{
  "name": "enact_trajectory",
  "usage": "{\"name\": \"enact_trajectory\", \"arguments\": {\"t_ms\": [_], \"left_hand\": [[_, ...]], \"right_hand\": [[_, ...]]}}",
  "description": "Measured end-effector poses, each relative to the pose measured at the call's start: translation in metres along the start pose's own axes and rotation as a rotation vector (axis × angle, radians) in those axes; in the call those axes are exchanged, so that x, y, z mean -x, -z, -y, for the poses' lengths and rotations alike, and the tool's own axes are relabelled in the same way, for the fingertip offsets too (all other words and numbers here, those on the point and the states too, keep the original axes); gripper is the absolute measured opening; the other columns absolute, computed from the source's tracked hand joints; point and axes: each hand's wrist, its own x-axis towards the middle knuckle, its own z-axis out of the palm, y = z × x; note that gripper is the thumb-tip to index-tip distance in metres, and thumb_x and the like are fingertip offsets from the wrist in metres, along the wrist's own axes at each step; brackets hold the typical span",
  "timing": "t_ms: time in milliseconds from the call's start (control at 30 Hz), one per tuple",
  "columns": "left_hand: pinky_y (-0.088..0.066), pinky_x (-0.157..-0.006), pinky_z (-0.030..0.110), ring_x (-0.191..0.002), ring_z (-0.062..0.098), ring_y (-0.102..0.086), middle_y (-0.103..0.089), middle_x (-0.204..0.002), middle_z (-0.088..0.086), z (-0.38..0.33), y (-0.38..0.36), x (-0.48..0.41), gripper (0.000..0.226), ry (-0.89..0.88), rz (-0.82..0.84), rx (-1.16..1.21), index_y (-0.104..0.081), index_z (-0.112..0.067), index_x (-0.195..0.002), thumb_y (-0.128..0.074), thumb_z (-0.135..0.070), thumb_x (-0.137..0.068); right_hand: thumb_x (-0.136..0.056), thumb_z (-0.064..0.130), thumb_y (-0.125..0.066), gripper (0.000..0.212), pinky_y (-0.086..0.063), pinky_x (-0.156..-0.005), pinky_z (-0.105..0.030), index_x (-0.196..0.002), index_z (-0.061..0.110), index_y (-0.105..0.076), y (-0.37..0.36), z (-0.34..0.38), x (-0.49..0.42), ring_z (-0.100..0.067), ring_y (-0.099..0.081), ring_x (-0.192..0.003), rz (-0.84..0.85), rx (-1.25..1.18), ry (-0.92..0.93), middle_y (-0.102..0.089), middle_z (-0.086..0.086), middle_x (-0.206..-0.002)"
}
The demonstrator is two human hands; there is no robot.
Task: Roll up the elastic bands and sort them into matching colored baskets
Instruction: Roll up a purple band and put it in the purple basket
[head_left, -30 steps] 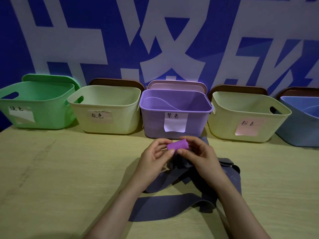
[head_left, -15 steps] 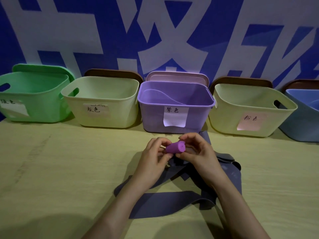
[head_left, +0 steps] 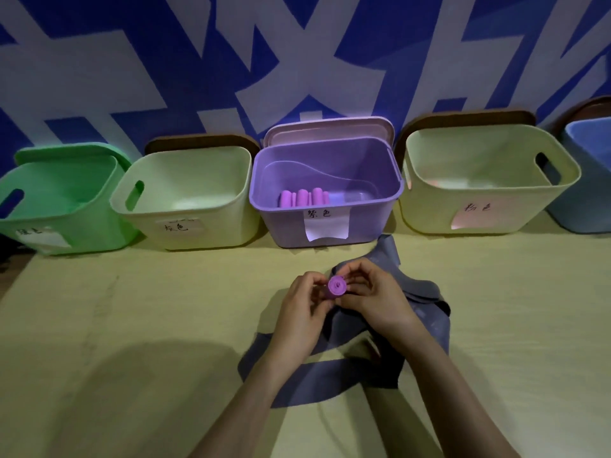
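- The left hand [head_left: 305,304] and right hand [head_left: 370,295] meet over the middle of the table [head_left: 132,325]. Both pinch one purple roll [head_left: 337,287] in curled fingertips. Its spiral end faces the viewer.
- The roll is held just above a heap of grey bands [head_left: 426,312], near the front of the purple basket [head_left: 284,226].
- Risk: the roll looks springy. If either pinch loosens before it reaches the basket, the free tail could spring out and the coil unwind.
- Risk: a roll dropped from too high might bounce out or knock the rolls already inside.
- Risk: the light is dim and purple-tinted, so grey and purple look alike. A band could end up in the wrong basket.
- Risk: the grey bands are tangled, and lifting one may drag others along.
- Count: two hands, one roll held.
- Count: five baskets in a far row. From left to right they are a green basket [head_left: 82,223], a pale basket [head_left: 215,223], the purple one, a second pale basket [head_left: 429,216], and a blue basket [head_left: 582,209] cut off at the right edge.
- Count: three or four stored rolls [head_left: 302,198] stand in the purple basket. The exact number is hard to tell.
- Count: the grey bands overlap too much to count.
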Motion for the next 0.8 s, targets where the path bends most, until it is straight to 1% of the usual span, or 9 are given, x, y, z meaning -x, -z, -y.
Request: {"name": "enact_trajectory", "arguments": {"t_ms": [33,100,233,333,433,500,600,700,800], "left_hand": [[-0.053,-0.084,0.040,-0.093,0.013,-0.063,-0.061,-0.104,0.002,-0.009,0.003,-0.001,0.039,-0.004,0.000,-0.003,-0.053,-0.029,-0.097,-0.063,0.004,-0.082],[-0.053,-0.085,0.040,-0.094,0.014,-0.062,-0.061,-0.104,0.001,-0.031,0.011,-0.006,0.043,-0.019,-0.018,0.000,-0.051,-0.034,-0.094,-0.062,0.005,-0.081],[-0.053,-0.083,0.032,-0.094,0.009,-0.063,-0.065,-0.103,-0.003,-0.080,0.034,-0.028,0.038,-0.080,-0.044,0.029,-0.051,-0.035,-0.095,-0.064,-0.001,-0.084],[-0.052,-0.086,0.032,-0.100,0.016,-0.063,-0.065,-0.109,-0.001,-0.115,0.053,-0.050,0.030,-0.169,-0.060,0.078,-0.054,-0.028,-0.101,-0.064,-0.005,-0.086],[-0.051,-0.082,0.023,-0.099,0.015,-0.063,-0.065,-0.110,-0.001,-0.149,0.072,-0.071,0.025,-0.215,-0.101,0.132,-0.060,-0.018,-0.107,-0.065,-0.004,-0.087],[-0.050,-0.079,0.016,-0.100,0.014,-0.064,-0.066,-0.111,0.003,-0.164,0.081,-0.083,0.025,-0.206,-0.102,0.202,-0.062,-0.008,-0.112,-0.064,-0.003,-0.088],[-0.046,-0.082,0.010,-0.098,0.011,-0.063,-0.068,-0.107,0.000,-0.178,0.089,-0.100,0.027,-0.218,-0.081,0.239,-0.064,-0.005,-0.114,-0.062,0.000,-0.088],[-0.046,-0.080,0.009,-0.093,0.008,-0.062,-0.067,-0.102,-0.004,-0.182,0.091,-0.114,0.026,-0.198,-0.071,0.254,-0.062,-0.011,-0.110,-0.061,0.002,-0.088],[-0.046,-0.076,0.008,-0.085,0.001,-0.059,-0.062,-0.094,-0.010,-0.174,0.088,-0.124,0.024,-0.148,-0.059,0.263,-0.055,-0.014,-0.102,-0.061,0.004,-0.087]], "right_hand": [[-0.072,-0.018,-0.068,0.035,-0.054,-0.068,-0.020,-0.088,0.011,-0.058,0.000,0.009,0.002,-0.009,-0.068,-0.078,-0.016,0.007,-0.005,-0.067,-0.002,-0.084],[-0.071,-0.017,-0.070,0.037,-0.054,-0.070,-0.021,-0.087,0.013,-0.057,0.001,0.031,0.003,-0.012,-0.067,-0.080,-0.044,0.033,0.020,-0.067,-0.001,-0.084],[-0.070,-0.017,-0.070,0.038,-0.054,-0.072,-0.023,-0.086,0.014,-0.057,0.004,0.092,-0.007,-0.015,-0.067,-0.083,-0.050,0.058,0.112,-0.066,-0.003,-0.087],[-0.069,-0.014,-0.073,0.037,-0.054,-0.079,-0.028,-0.085,0.016,-0.057,0.005,0.142,-0.015,-0.016,-0.065,-0.084,-0.082,0.085,0.214,-0.064,0.000,-0.086],[-0.071,-0.012,-0.073,0.037,-0.052,-0.090,-0.038,-0.086,0.018,-0.057,0.005,0.186,-0.023,-0.028,-0.065,-0.096,-0.117,0.115,0.295,-0.065,-0.003,-0.091],[-0.070,-0.010,-0.075,0.039,-0.051,-0.094,-0.042,-0.086,0.021,-0.058,0.004,0.206,-0.031,-0.029,-0.064,-0.102,-0.147,0.107,0.315,-0.068,-0.006,-0.096],[-0.070,-0.007,-0.076,0.037,-0.053,-0.092,-0.037,-0.089,0.021,-0.061,0.006,0.224,-0.042,-0.024,-0.066,-0.101,-0.160,0.104,0.323,-0.070,-0.005,-0.098],[-0.076,-0.006,-0.073,0.034,-0.056,-0.084,-0.025,-0.100,0.014,-0.060,0.009,0.230,-0.054,-0.019,-0.068,-0.097,-0.123,0.124,0.287,-0.070,-0.006,-0.101],[-0.078,-0.007,-0.071,0.032,-0.055,-0.077,-0.020,-0.100,0.014,-0.059,0.013,0.222,-0.069,-0.020,-0.067,-0.093,-0.145,0.150,0.242,-0.069,-0.008,-0.101]]}}
